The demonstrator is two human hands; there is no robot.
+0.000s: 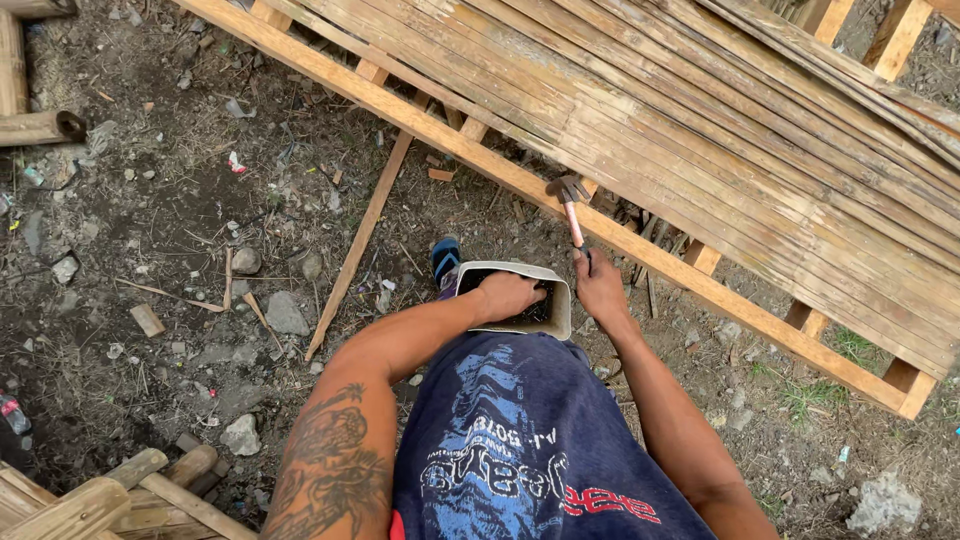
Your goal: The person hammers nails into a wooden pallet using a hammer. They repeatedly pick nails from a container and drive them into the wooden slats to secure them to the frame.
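Observation:
My left hand (505, 295) reaches into a white container (556, 312) held against my lap; its fingers are hidden inside, so what they touch cannot be seen. My right hand (600, 285) grips the handle of a claw hammer (570, 200), whose metal head rests by the front wooden rail (420, 125) of a bamboo slat panel (700, 110). The panel lies flat across the ground in front of me, with several split bamboo strips laid over a timber frame.
A loose thin wooden strip (360, 240) lies on the dirt to the left. Stones and scraps are scattered over the ground. Bamboo poles (110, 490) are stacked at the bottom left, and more bamboo (40, 125) sits at the upper left. A blue sandal (445, 258) shows by the container.

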